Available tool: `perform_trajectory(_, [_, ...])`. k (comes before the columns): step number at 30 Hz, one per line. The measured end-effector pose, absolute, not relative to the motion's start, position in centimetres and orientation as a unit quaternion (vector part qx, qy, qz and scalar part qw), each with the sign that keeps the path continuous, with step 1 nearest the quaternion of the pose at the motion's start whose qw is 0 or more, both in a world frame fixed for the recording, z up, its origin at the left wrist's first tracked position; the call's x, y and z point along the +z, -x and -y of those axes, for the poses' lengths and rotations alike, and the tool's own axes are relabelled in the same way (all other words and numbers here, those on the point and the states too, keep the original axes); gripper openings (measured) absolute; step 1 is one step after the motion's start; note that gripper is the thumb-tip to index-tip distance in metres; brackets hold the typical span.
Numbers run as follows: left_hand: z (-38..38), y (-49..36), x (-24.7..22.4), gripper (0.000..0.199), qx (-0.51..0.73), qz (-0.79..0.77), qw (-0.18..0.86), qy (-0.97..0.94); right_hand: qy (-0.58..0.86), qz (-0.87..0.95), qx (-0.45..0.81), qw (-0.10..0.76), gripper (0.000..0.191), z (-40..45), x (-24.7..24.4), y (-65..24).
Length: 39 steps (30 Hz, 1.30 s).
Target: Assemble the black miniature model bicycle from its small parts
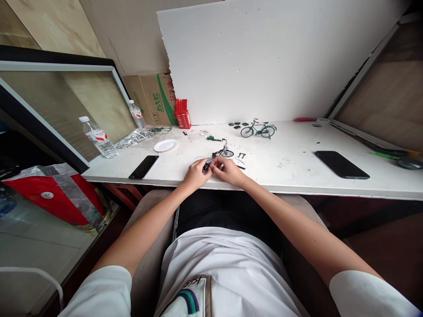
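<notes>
My left hand (197,174) and my right hand (230,171) meet near the table's front edge, fingers closed around the rear end of a black model bicycle (227,153). Its front wheel and handlebar point away from me, beyond my fingertips. What exactly the fingers pinch is partly hidden. Small loose black parts (242,155) lie just right of my right hand. Farther off, a dark green piece (214,138) rests on the table. A green model bicycle (258,129) stands upright at the back, with several small dark pieces (237,126) beside it.
On the white table (284,167) lie a phone (144,167) at left, a black phone-like slab (342,164) at right and a white plate (165,145). Water bottles (99,137), a red box (183,113) and a carton (150,99) stand at the back left; a white board (251,61) stands behind.
</notes>
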<state>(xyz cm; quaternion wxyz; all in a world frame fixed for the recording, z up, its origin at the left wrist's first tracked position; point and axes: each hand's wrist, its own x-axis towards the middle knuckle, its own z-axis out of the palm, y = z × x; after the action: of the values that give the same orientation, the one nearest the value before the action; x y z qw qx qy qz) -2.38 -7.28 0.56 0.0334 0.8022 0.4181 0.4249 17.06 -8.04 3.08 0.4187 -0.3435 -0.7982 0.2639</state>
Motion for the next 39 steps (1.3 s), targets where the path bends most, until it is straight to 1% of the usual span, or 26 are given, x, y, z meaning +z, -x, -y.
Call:
perform_trajectory(13, [7.23,2.37,0.57,0.032,0.425,-0.415,0.034,-0.804,0.339,0.799,0.267,0.419,0.013,7.97,3.01,-17.06])
perform_trajectory(22, [7.04,2.42,0.29,0.028,0.428,-0.413,0.024,-0.804,0.343,0.798,0.264,0.42,0.013,8.02,3.1,-17.05])
perform_trajectory(28, [7.02,2.43,0.27,0.031,0.431,-0.412,0.023,-0.803,0.341,0.797,0.267,0.42,0.014,8.05,3.08,-17.04])
perform_trajectory(39, [7.17,2.38,0.48,0.028,0.425,-0.413,0.023,-0.805,0.346,0.797,0.264,0.419,0.013,7.88,2.92,-17.04])
